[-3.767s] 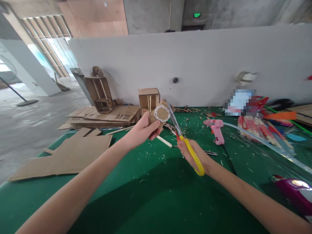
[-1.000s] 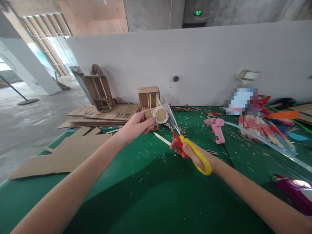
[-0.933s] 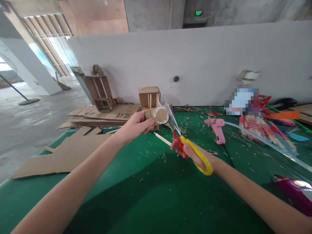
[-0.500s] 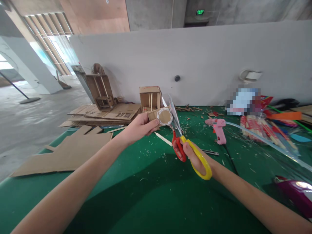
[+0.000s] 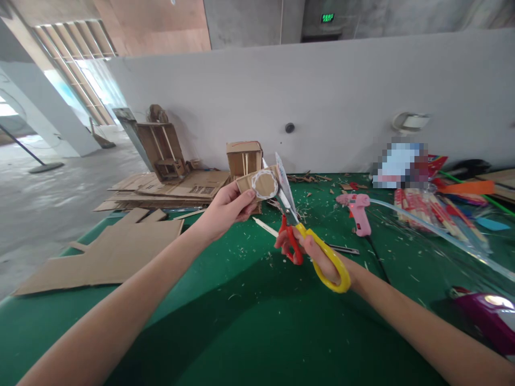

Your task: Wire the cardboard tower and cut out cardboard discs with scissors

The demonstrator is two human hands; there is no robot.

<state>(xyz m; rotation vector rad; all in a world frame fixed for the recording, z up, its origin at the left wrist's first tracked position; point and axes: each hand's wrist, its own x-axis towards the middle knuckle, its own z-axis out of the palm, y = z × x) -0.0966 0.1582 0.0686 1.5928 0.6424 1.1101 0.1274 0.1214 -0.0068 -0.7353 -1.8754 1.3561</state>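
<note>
My left hand (image 5: 230, 210) pinches a small piece of cardboard (image 5: 263, 184) by its left end. A white scalloped circle is drawn on the cardboard. My right hand (image 5: 317, 252) has its fingers through the handles of a pair of scissors (image 5: 330, 273), one handle yellow and one red. The scissor blades are parted and point up at the cardboard's right edge. Whether they touch it on both sides I cannot tell. A pale stick (image 5: 265, 227) lies on the table below the hands, and a utility knife (image 5: 344, 250) lies partly behind my right hand.
On the green table (image 5: 241, 332), a pink glue gun (image 5: 360, 213) stands to the right with its cord. Cut cardboard (image 5: 116, 252) lies left, and a small cardboard box (image 5: 244, 155) stands behind. Bagged sticks (image 5: 426, 214) and a purple object (image 5: 485, 316) are at the right.
The cardboard has shifted slightly left and tilted, its right end higher. The scissors moved a little left along with it, and the fingers in the red handle have shifted.
</note>
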